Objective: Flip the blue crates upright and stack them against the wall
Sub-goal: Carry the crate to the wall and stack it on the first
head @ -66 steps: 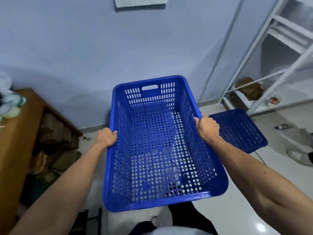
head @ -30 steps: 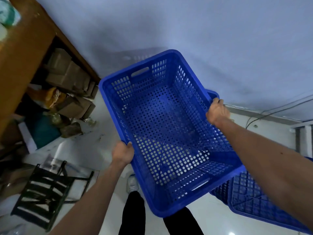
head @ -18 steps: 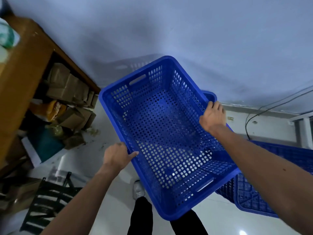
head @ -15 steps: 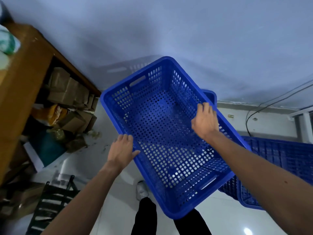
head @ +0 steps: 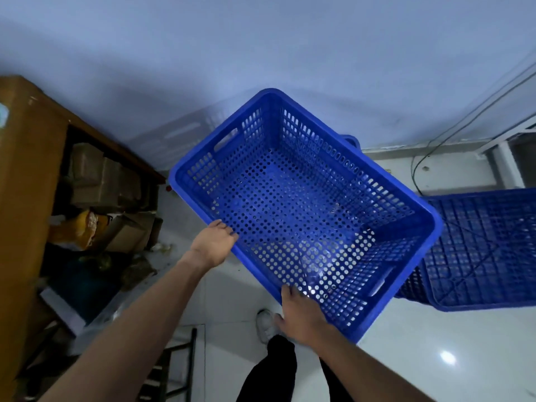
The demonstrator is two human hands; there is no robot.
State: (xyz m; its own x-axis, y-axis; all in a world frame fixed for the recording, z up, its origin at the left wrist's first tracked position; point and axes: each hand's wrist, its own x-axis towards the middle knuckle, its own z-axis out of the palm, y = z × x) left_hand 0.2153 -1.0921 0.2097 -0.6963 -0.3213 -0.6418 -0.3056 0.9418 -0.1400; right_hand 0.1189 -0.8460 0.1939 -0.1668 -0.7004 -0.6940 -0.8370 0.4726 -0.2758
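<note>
An upright blue perforated crate (head: 304, 210) sits tilted diagonally in front of the pale wall (head: 261, 47). It rests on another blue crate, of which only a corner (head: 352, 139) shows behind it. My left hand (head: 213, 246) is on the crate's near-left long rim, fingertips over the edge. My right hand (head: 301, 314) holds the same rim closer to the near corner, thumb on top. A further blue crate (head: 478, 250) lies upside down on the floor to the right, its ribbed bottom facing up.
A wooden cabinet (head: 29, 175) stands at the left with cardboard boxes (head: 101, 175) and clutter beneath it. A black frame (head: 174, 369) lies on the white floor near my legs (head: 269, 372). A cable (head: 420, 169) and a white rack leg (head: 504, 161) are at the right wall.
The crate came down onto the one by the wall. Both hands let go of its long rims; the right hand moved across to the near rim, and both now touch that side.
</note>
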